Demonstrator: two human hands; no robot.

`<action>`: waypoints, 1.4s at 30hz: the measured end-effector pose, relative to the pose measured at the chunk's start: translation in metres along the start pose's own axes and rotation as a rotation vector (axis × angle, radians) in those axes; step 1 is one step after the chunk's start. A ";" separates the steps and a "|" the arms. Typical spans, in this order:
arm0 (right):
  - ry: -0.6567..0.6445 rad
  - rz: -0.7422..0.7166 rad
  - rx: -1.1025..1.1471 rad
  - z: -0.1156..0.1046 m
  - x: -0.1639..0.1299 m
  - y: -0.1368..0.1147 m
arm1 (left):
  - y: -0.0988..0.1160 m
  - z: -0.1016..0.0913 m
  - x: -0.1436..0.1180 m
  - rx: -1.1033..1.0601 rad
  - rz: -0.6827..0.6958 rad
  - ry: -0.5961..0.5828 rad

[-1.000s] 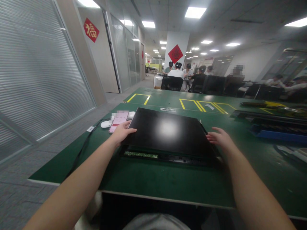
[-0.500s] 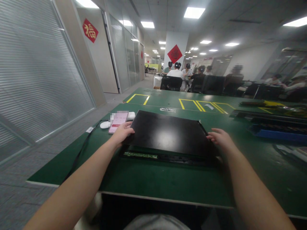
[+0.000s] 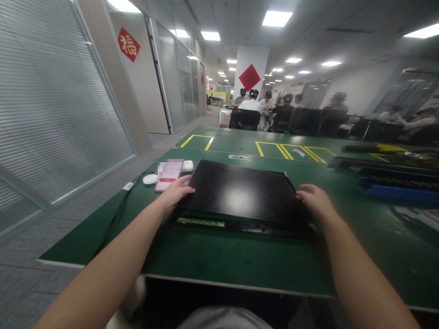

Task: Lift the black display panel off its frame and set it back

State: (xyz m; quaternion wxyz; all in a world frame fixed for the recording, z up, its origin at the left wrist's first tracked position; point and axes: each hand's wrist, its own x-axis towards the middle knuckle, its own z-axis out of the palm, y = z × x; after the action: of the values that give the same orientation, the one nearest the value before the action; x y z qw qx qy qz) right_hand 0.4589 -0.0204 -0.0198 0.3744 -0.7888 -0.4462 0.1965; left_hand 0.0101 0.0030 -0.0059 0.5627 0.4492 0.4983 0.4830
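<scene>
A flat, glossy black display panel (image 3: 236, 189) is held between my hands, its surface catching a bright reflection. My left hand (image 3: 176, 194) grips the panel's left edge, thumb on top and fingers beneath. At the opposite edge, my right hand (image 3: 315, 201) pinches the side with its fingertips; part of that grip is hidden. Below the panel's near edge lies a narrow black strip (image 3: 260, 227) with a green circuit board (image 3: 200, 222) at its left end. Whether the panel touches what lies under it, I cannot tell.
A phone (image 3: 169, 171) and a white mouse (image 3: 149, 179) lie left on the green table (image 3: 233, 260). A black cable (image 3: 115, 219) crosses the left side. Right are a blue tray (image 3: 394, 192) and dark strips. Yellow tape marks the far side; people sit beyond.
The panel's left side has shifted slightly right and down, and my left hand has moved with it. My right hand stays almost in place at the other edge.
</scene>
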 end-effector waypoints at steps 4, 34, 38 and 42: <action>0.024 -0.043 -0.150 0.000 -0.002 -0.004 | 0.002 0.001 -0.002 0.022 -0.004 0.014; -0.032 -0.116 -0.430 -0.001 -0.007 -0.008 | -0.002 -0.006 0.004 -0.068 -0.085 -0.081; -0.036 -0.153 -0.451 -0.002 -0.008 -0.008 | -0.002 -0.005 0.002 -0.055 -0.070 -0.096; -0.039 -0.163 -0.473 -0.001 -0.007 -0.007 | -0.001 -0.004 0.002 -0.051 -0.058 -0.094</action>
State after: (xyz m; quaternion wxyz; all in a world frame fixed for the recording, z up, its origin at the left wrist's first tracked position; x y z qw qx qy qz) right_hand 0.4524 -0.0247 -0.0141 0.1854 -0.8119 -0.5491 0.0707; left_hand 0.0058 0.0045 -0.0078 0.6106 0.4425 0.4717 0.4571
